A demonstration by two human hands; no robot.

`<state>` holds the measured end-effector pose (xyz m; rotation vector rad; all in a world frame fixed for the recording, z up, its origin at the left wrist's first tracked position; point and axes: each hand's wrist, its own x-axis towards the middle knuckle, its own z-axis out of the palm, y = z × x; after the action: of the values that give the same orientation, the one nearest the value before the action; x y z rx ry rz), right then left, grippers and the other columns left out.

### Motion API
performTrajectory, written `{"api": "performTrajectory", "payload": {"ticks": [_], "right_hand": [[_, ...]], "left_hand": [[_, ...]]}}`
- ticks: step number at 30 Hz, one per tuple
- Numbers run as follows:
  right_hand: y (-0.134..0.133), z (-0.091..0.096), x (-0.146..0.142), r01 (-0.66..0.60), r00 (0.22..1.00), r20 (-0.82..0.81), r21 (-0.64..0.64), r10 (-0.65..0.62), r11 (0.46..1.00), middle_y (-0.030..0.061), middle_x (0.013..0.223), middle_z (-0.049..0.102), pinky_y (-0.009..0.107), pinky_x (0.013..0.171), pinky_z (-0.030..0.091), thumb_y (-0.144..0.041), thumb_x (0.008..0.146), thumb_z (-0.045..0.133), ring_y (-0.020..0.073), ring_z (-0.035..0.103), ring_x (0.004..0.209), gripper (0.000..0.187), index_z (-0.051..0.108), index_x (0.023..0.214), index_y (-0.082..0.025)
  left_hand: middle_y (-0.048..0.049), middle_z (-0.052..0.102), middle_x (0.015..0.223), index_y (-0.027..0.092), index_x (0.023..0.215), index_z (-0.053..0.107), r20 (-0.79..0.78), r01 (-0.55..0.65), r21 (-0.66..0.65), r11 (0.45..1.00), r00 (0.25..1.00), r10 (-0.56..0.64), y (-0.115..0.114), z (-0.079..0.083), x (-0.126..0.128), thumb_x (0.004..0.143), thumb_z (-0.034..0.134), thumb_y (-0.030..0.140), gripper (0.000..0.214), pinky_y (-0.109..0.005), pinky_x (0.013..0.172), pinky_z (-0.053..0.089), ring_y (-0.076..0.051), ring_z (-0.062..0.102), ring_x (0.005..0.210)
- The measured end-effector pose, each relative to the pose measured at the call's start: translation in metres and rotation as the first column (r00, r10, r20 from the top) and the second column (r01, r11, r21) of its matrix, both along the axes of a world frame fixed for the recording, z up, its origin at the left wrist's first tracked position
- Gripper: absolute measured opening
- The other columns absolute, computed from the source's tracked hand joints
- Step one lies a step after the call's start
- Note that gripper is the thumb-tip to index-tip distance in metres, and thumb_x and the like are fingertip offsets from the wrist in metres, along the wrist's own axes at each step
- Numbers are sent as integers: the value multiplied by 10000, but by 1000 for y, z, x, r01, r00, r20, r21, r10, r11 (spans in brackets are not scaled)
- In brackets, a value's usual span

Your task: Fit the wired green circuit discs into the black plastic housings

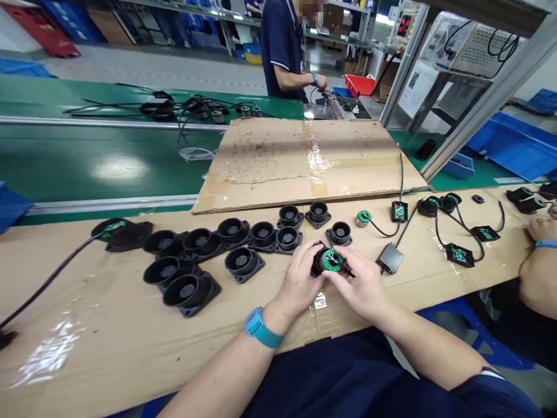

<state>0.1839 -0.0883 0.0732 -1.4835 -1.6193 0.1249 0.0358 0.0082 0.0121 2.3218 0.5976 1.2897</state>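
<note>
Low in the middle of the head view, my left hand (300, 278) is closed around a black round housing (319, 260). A round part with a green circuit board (333, 261) and coloured wires sits at the housing's mouth; I cannot tell how deep. My right hand (361, 283) grips this part by its rim, with thumb and fingers at opposite sides. A black cable leads off it under my right fingers. Several black flanged housings (241, 262) stand open side up to the left. A similar round board part (362, 218) lies beyond my right hand, wired to a small black box (399, 211).
Cardboard (108, 325) covers the bench, and a raised cardboard sheet (278, 157) lies behind. Cabled boxes (460, 255) lie to the right, near another person's arm (539, 273). A metal post (474, 104) rises at right. Across the green belt (165, 162) stands a co-worker (282, 52).
</note>
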Motion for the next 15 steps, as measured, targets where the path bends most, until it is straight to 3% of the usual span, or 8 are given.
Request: {"api": "performTrajectory", "payload": {"ticks": [5, 10, 15], "right_hand": [[2, -7, -5, 32, 993, 111, 5, -33, 999, 135, 1257, 658, 485, 1055, 538, -286, 957, 637, 290, 627, 1191, 422, 563, 1365, -210], [3, -9, -11, 122, 982, 152, -42, -114, 992, 149, 1155, 632, 512, 972, 575, -353, 929, 672, 312, 639, 1082, 370, 619, 1255, -187], [0, -12, -9, 62, 982, 181, -39, -54, 997, 171, 1286, 590, 490, 1028, 553, -333, 917, 693, 315, 614, 1180, 448, 589, 1325, -181]], "left_hand": [[-141, 561, 1385, 203, 1382, 469, -10, 40, -82, 996, 999, -41, -1, -3, 2, 860, 621, 127, 549, -521, 1138, 470, -280, 529, 1331], [-140, 545, 1400, 200, 1356, 479, 29, 40, -105, 994, 999, -37, -4, -7, 2, 822, 575, 53, 561, -529, 1145, 462, -271, 515, 1346], [-140, 559, 1387, 195, 1344, 493, 62, 58, -133, 989, 997, -51, -6, -6, 3, 841, 590, 78, 525, -516, 1140, 468, -270, 525, 1336]]}}
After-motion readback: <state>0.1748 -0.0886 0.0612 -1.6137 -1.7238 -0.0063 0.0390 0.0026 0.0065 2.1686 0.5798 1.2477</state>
